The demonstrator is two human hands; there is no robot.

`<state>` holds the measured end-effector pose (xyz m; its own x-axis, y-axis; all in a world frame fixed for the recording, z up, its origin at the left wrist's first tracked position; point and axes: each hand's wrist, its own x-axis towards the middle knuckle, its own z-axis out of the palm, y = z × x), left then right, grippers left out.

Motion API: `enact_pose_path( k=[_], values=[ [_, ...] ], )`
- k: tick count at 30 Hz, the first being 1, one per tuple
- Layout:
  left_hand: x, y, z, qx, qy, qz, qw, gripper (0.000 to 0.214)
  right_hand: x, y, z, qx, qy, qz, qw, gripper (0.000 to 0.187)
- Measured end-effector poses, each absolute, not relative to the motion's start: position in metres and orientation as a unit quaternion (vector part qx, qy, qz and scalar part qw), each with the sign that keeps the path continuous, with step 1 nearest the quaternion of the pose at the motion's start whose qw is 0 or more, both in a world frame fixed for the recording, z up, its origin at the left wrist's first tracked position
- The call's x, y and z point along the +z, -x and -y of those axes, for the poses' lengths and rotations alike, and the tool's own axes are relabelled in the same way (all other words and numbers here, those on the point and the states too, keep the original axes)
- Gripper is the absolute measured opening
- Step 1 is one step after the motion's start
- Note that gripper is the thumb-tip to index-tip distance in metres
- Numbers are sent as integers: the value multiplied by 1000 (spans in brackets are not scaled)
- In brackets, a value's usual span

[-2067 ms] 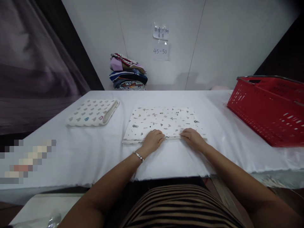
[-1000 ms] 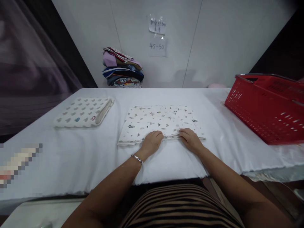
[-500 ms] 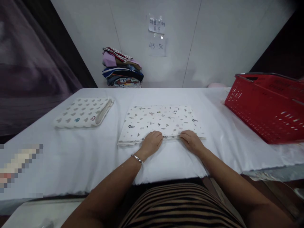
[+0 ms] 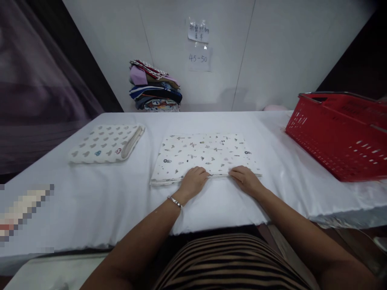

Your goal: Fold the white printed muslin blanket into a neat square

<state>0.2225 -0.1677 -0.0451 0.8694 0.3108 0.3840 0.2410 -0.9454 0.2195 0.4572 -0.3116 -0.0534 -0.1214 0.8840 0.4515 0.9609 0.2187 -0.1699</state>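
A white cloth (image 4: 205, 153) printed with small grey and brown figures lies folded flat in layers on the table. My left hand (image 4: 194, 180) is closed on its near edge, left of the middle, with the thumb out of sight. Farther right along that same edge, my right hand (image 4: 244, 179) pinches the layers between thumb and fingers. A short stretch of the edge shows between the two hands. To the left, apart from both hands, rests a thicker folded cloth (image 4: 102, 143) with rows of grey shapes.
White fabric covers the table (image 4: 121, 201). A red plastic basket (image 4: 335, 137) stands at the right. Against the back wall rises a pile of folded fabrics (image 4: 155, 86), below and left of paper signs (image 4: 198, 44). A blurred-out patch (image 4: 24, 213) hides something at the left edge.
My left hand has shifted very slightly to the right along the near edge. The cloth and my right hand stay almost where they were.
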Motion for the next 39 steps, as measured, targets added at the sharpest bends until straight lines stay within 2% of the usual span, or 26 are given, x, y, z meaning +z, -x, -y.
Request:
enact_pose_path(
  k=[12,17,21,25,29,35,39],
  values=[
    [-48,-224,165,234,-960,-135,74,16,-48,-519,370,-81,705,670,216,29],
    [-45,-224,166,228,-961,-136,79,15,-49,-519,380,-82,738,614,268,30],
    [-43,-224,166,220,-961,-147,76,15,-44,-513,376,-18,785,534,313,30],
    [-45,-224,164,229,-961,-141,72,14,-33,-514,365,99,841,426,320,33],
    [-47,-224,163,238,-959,-139,71,14,-24,-521,354,203,873,329,296,45],
    [-48,-224,162,237,-959,-135,77,15,-12,-523,343,207,897,348,179,32],
    [-46,-224,162,239,-959,-131,81,16,-11,-523,337,188,906,356,130,28]
  ],
)
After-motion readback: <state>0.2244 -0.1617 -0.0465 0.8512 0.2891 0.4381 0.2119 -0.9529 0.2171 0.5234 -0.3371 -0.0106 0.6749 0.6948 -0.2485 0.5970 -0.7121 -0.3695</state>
